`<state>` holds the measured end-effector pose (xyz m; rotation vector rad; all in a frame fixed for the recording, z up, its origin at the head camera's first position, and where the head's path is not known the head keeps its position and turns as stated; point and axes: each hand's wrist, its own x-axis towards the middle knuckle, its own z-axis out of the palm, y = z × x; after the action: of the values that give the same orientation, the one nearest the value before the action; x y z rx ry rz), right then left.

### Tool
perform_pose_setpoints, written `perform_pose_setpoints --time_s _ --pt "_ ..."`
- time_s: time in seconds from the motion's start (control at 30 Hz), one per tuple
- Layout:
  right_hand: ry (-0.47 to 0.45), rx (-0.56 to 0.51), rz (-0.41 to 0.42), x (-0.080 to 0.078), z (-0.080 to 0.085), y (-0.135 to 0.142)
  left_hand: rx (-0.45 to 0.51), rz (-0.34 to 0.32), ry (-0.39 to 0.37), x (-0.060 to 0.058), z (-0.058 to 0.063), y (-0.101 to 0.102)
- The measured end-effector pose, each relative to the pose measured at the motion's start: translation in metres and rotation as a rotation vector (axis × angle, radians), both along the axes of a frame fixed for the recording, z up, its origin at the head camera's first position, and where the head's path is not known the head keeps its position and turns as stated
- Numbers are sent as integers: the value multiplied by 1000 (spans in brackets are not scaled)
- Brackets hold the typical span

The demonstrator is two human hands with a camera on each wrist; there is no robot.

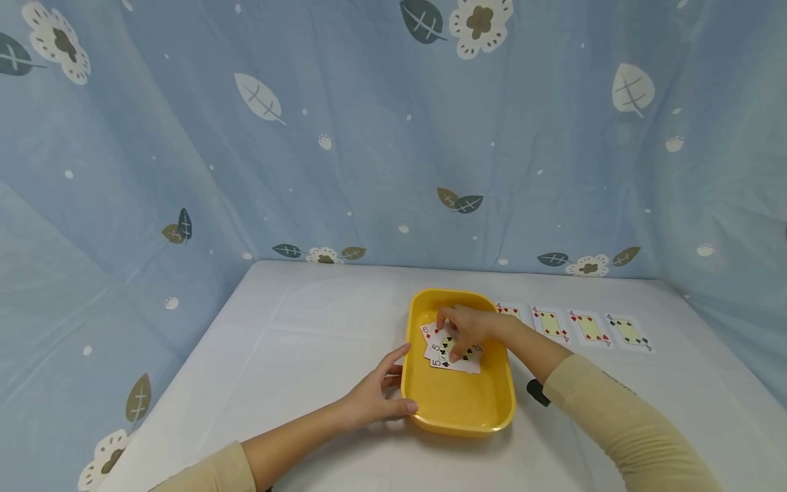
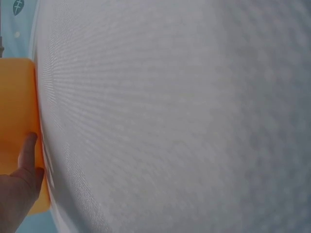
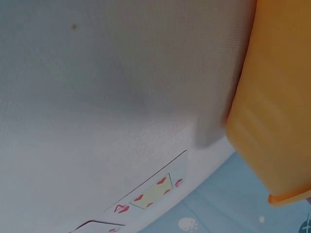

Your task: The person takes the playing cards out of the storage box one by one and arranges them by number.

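A yellow plastic tray stands on the white-covered table. Inside it lie several overlapping playing cards, with a red six and black fives showing. My right hand reaches over the far right rim, bent fingers and thumb spread down over the cards and partly covering them. Whether it pinches a card I cannot tell. Spread along the tray's left side, my left hand touches the wall, thumb at the near left rim. In the left wrist view, its fingertips press the outside wall. The right wrist view leaves the right hand out.
Four-value cards lie in a row right of the tray: one partly behind the right arm, then a diamond card, a heart card and a black-suited card. A blue patterned curtain hangs behind the table.
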<state>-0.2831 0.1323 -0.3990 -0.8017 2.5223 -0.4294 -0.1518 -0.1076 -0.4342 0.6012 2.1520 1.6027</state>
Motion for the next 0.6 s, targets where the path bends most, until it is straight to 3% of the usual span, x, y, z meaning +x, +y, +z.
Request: perform_pose_setpoints --time_s 0.4,0.6 --pt "2 -11 -70 2 -2 0 -21 11 2 0 0 2" --pt "61 -143 -42 2 -3 1 -18 19 -4 0 0 2"
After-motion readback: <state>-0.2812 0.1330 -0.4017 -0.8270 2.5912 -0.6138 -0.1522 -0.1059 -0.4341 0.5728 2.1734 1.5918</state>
